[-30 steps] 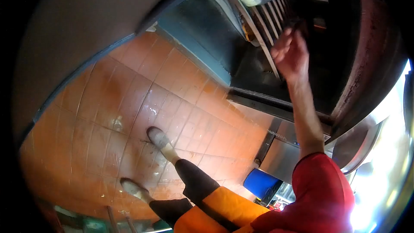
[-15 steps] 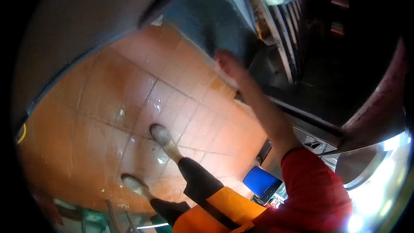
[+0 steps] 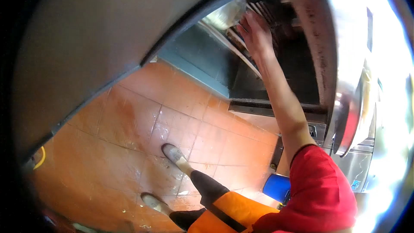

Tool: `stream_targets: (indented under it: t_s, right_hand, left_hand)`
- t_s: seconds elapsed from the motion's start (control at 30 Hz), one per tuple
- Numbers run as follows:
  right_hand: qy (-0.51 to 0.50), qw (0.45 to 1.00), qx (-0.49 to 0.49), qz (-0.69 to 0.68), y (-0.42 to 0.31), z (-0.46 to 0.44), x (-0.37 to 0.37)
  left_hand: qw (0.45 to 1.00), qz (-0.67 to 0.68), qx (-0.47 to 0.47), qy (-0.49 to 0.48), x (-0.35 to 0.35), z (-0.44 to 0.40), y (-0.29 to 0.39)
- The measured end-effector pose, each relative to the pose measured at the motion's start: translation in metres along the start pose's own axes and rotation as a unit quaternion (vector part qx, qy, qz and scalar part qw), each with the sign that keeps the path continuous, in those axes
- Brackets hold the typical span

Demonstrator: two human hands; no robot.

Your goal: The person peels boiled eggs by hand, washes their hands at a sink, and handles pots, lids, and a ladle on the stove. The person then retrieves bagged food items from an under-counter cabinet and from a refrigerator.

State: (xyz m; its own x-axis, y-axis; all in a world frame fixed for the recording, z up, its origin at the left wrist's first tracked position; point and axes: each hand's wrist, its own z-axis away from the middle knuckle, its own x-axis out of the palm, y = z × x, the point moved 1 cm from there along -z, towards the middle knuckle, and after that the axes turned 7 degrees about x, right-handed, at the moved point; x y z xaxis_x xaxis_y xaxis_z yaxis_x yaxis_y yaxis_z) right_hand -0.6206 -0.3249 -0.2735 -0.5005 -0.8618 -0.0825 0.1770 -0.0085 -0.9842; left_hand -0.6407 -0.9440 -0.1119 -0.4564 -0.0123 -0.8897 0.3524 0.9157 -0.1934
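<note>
My right hand (image 3: pixel 257 33) reaches up inside a dark open cabinet (image 3: pixel 297 77), beside a clear plastic bag (image 3: pixel 226 15) with pale contents. Its fingers look slightly apart, and nothing can be made out in them; whether the fingertips touch the bag is unclear. The bag rests near the upper end of a slatted rack (image 3: pixel 237 51). Below the hand, my bare forearm comes out of a red sleeve. No part of my left hand shows.
A large grey door panel (image 3: pixel 99 30) fills the upper left. Orange floor tiles (image 3: pixel 125 116) lie under my feet, wet in spots. A blue container (image 3: pixel 276 187) stands low on the right, near steel equipment (image 3: pixel 355 168). A yellow loop (image 3: pixel 40 157) shows at far left.
My right hand swung out left toward the cabinet's edge, then came back up inside beside the bag. The view has shifted, showing more of the door panel and the bright right side.
</note>
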Motion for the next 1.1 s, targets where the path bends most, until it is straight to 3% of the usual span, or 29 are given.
stream_targets:
  t_s: [0.13, 0.27, 0.3, 0.37, 0.4, 0.43, 0.47, 0.53, 0.6, 0.67, 0.7, 0.73, 0.8, 0.83, 0.93, 1.0, 1.03, 1.1]
  right_hand:
    - [-0.053, 0.964, -0.14, 0.219, -0.019, -0.084, 0.028]
    - [0.037, 0.883, -0.254, 0.393, 0.044, -0.218, 0.001]
    - [0.052, 0.878, -0.258, 0.4, 0.053, -0.228, -0.013]
    - [0.005, 0.968, -0.078, 0.237, 0.018, -0.154, -0.011]
    - [0.03, 0.987, 0.016, 0.156, 0.012, -0.119, -0.011]
    - [0.018, 0.995, -0.017, 0.101, 0.016, -0.092, -0.027]
    - [0.006, 0.998, -0.051, 0.046, 0.019, -0.066, -0.044]
    - [0.035, 0.996, 0.082, 0.003, -0.026, 0.028, -0.022]
    - [0.05, 0.99, 0.133, 0.013, -0.048, 0.099, -0.021]
    - [-0.047, 0.981, 0.183, -0.049, -0.063, 0.18, -0.017]
    - [-0.026, 0.963, 0.257, -0.081, -0.067, 0.218, -0.015]
    - [-0.069, 0.959, 0.272, -0.045, -0.066, 0.249, -0.022]
    - [-0.061, 0.931, 0.353, -0.071, -0.064, 0.309, -0.014]
    - [-0.085, 0.924, 0.367, -0.067, -0.071, 0.331, -0.006]
    - [-0.139, 0.916, 0.343, -0.153, -0.111, 0.357, 0.016]
    - [-0.181, 0.911, 0.282, -0.24, -0.149, 0.36, 0.02]
    - [-0.182, 0.916, 0.257, -0.249, -0.176, 0.359, 0.023]
    - [-0.147, 0.927, 0.234, -0.252, -0.233, 0.358, 0.026]
  left_hand:
    - [1.0, -0.01, 0.001, 0.01, -0.016, -0.001, -0.001]
    - [0.999, -0.039, -0.008, -0.028, -0.025, -0.004, 0.012]
    - [0.999, -0.012, 0.021, 0.046, -0.015, 0.0, 0.006]
    - [0.999, 0.017, -0.031, 0.021, -0.016, 0.002, 0.013]
    - [0.998, 0.031, -0.057, 0.011, -0.018, 0.001, 0.014]
    - [0.999, 0.015, -0.015, 0.029, -0.015, -0.001, 0.012]
    - [0.999, 0.027, -0.011, 0.036, -0.013, -0.001, 0.011]
    - [0.998, 0.049, 0.002, 0.05, -0.012, -0.002, 0.009]
    - [0.998, 0.036, 0.008, 0.047, -0.012, -0.004, 0.01]
    - [0.998, 0.043, -0.014, 0.031, -0.017, -0.005, 0.018]
    - [0.998, 0.052, -0.007, 0.03, -0.019, -0.007, 0.022]
    - [0.999, 0.027, 0.02, 0.01, -0.026, -0.009, 0.026]
    - [0.981, 0.179, -0.059, 0.049, 0.022, 0.018, -0.002]
    - [0.961, 0.252, -0.093, 0.069, 0.036, 0.024, -0.013]
    - [0.991, 0.104, -0.061, -0.056, -0.016, 0.003, 0.011]
    - [0.993, 0.086, -0.048, -0.071, -0.041, -0.001, 0.024]
    - [0.996, 0.073, -0.032, -0.027, -0.047, -0.001, 0.028]
    - [0.992, 0.078, -0.059, -0.083, -0.062, -0.005, 0.032]
